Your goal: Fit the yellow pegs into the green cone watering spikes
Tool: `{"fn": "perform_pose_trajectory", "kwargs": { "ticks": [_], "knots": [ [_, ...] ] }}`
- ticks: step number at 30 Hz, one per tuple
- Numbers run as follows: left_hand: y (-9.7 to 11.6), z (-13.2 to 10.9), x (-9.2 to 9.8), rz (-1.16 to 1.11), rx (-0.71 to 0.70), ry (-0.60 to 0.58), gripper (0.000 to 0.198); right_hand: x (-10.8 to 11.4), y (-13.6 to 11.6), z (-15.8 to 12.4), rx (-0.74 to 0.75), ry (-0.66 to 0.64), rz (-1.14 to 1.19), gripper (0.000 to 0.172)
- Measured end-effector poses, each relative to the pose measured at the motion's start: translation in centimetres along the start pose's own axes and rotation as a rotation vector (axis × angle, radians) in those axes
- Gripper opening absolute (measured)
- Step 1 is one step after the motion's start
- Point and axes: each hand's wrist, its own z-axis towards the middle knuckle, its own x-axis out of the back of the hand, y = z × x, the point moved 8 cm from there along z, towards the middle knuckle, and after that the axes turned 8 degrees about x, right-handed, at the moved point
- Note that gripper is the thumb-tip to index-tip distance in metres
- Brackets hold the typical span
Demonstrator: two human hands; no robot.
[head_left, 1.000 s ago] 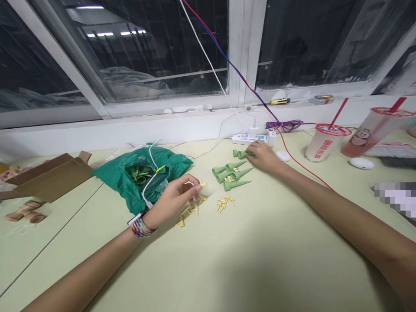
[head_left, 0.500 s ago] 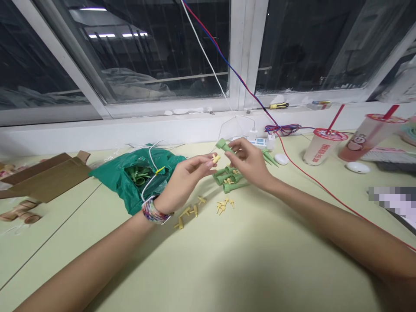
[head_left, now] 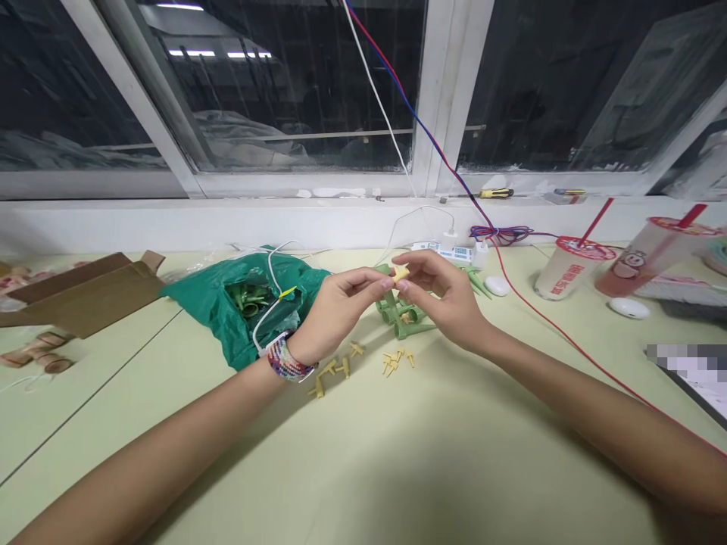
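Note:
My left hand [head_left: 341,310] and my right hand [head_left: 448,299] meet fingertip to fingertip above the table. A small yellow plastic piece [head_left: 400,273] sits between the thumb and forefinger of my right hand, close against the left fingertips. Beside the left forefinger shows the head of a green plastic spike [head_left: 383,269]; the left fingers are closed at it and partly hide it. Whether the two pieces are joined I cannot tell. Behind and below the hands lies a pile of green spikes [head_left: 414,328]. Nearer me lie several thin yellow pieces [head_left: 391,362] and several thicker yellow ones [head_left: 329,369].
Left of my hands lies a torn green bag [head_left: 198,295] with green spikes inside. An opened cardboard box [head_left: 91,299] is at the far left. A power strip [head_left: 443,250], white oval case [head_left: 497,285], red cable [head_left: 556,363] and drink cup [head_left: 568,272] are rightward.
Both hands have come together. The yellow piece has moved from the left fingertips to between both hands. The green spike's head has lowered beside the left forefinger. The view has shifted slightly.

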Motion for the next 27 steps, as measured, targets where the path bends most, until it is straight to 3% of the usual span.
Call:
{"fn": "perform_pose_trajectory", "kwargs": {
  "ticks": [3,7,10,14,21,27],
  "knots": [
    [0.1,-0.1,-0.5,-0.030,0.007,-0.043,0.025,0.0,-0.1,0.3,-0.075,-0.002,0.062,0.022],
    [0.0,0.0,-0.7,-0.237,0.015,-0.103,0.020,0.3,0.1,0.6,-0.148,0.048,0.148,0.026],
    [0.1,0.1,-0.3,-0.251,-0.024,-0.097,0.013,0.8,0.0,0.9,-0.139,0.090,0.164,0.028],
    [0.3,0.2,-0.3,-0.282,-0.016,-0.122,0.018,1.4,-0.5,0.9,-0.082,0.143,0.130,0.024],
    [0.5,-0.1,-0.9,-0.433,0.101,-0.195,0.051,0.7,-2.2,0.2,0.191,0.068,-0.141,0.005],
    [0.4,-0.4,-1.4,-0.348,0.101,-0.236,0.046,0.4,-3.1,-0.1,0.397,0.022,-0.349,0.007]
  ]
}}
